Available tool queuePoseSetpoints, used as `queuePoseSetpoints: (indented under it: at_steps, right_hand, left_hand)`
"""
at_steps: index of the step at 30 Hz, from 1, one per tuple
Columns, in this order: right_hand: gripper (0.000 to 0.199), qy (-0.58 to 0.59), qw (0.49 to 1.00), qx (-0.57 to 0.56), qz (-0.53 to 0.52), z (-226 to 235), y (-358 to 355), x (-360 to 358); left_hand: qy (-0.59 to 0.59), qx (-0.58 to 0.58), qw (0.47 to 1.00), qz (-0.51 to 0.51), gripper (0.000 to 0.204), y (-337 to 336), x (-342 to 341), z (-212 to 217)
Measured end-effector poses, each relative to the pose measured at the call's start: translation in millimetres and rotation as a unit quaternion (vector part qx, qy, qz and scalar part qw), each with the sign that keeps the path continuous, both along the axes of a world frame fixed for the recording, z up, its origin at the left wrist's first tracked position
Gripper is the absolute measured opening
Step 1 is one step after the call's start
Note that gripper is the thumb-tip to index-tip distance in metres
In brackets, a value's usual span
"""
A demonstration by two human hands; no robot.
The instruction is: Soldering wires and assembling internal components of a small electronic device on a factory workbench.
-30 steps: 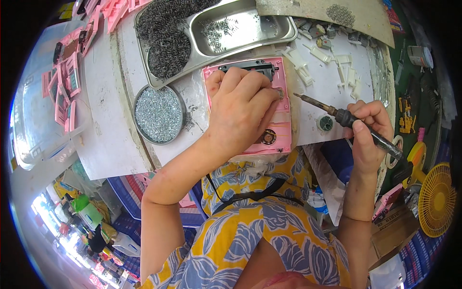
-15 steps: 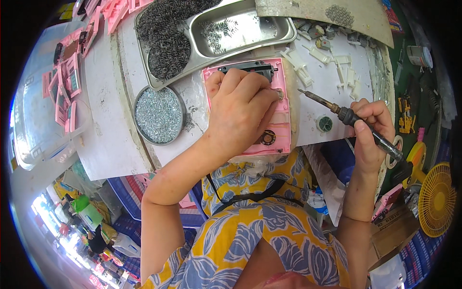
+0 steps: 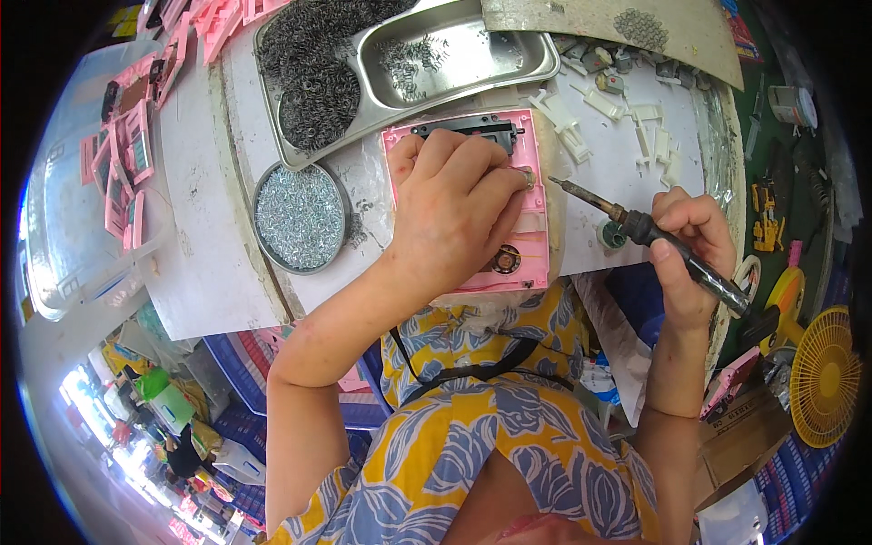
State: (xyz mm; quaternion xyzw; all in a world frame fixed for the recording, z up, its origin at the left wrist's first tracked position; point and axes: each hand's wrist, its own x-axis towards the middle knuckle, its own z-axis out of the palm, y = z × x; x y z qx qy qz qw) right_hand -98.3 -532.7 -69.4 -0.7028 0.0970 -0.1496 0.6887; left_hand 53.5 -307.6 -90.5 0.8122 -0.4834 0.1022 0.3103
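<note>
My left hand (image 3: 454, 195) lies over an open pink plastic case (image 3: 542, 227), back of the hand up. Its fingers curl down, and the thumb and index fingertip close beside a small shiny part (image 3: 528, 176) near the case's right edge. What they pinch is mostly hidden. A black strip-shaped part (image 3: 490, 129) runs along the case's far end, and a round dark part with a brass-coloured ring (image 3: 506, 260) sits near its close end. My right hand (image 3: 695, 245) grips a soldering iron (image 3: 640, 225) by its dark handle, its thin tip just right of the case.
A round dish of small silvery pieces (image 3: 300, 218) stands left of the case. Beyond is a metal tray (image 3: 454, 95) with dark springs. White plastic parts (image 3: 604, 104) lie far right, with a small green round pot (image 3: 610, 234) under the iron. Pink parts (image 3: 127, 163) pile up left.
The soldering iron in my right hand has moved left and slightly down, its tip now nearer the case. My left hand stays in place.
</note>
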Motion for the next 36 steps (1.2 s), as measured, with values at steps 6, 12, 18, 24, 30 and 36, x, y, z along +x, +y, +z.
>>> queuePoseSetpoints:
  at_steps: [6, 12, 18, 24, 30, 36]
  right_hand:
    - [0.024, -0.003, 1.000, -0.017, 0.016, -0.3, -1.5, 0.6]
    - [0.024, -0.009, 1.000, -0.015, 0.021, -0.9, 0.0, 1.2]
    - [0.023, -0.004, 0.999, -0.040, 0.025, -1.1, 0.7, 0.5]
    - [0.022, -0.037, 0.993, -0.103, 0.034, -2.9, 4.7, 5.1]
    - [0.021, -0.078, 0.981, -0.173, 0.039, -3.3, 8.8, 10.8]
    - [0.021, -0.097, 0.968, -0.225, 0.048, -2.0, 10.1, 13.5]
  left_hand:
    - [0.005, 0.003, 1.000, 0.000, 0.023, 0.9, -0.5, 2.3]
    - [0.002, -0.003, 1.000, -0.011, 0.023, 1.4, 0.9, 0.3]
    - [0.005, 0.005, 1.000, -0.006, 0.023, 1.1, 0.2, 2.1]
    - [0.003, 0.005, 1.000, -0.006, 0.022, 1.2, 0.2, 1.1]
    - [0.001, 0.006, 1.000, -0.005, 0.023, 2.0, 0.1, 0.5]
    - [0.001, 0.001, 1.000, -0.006, 0.023, 1.6, 0.3, 0.2]
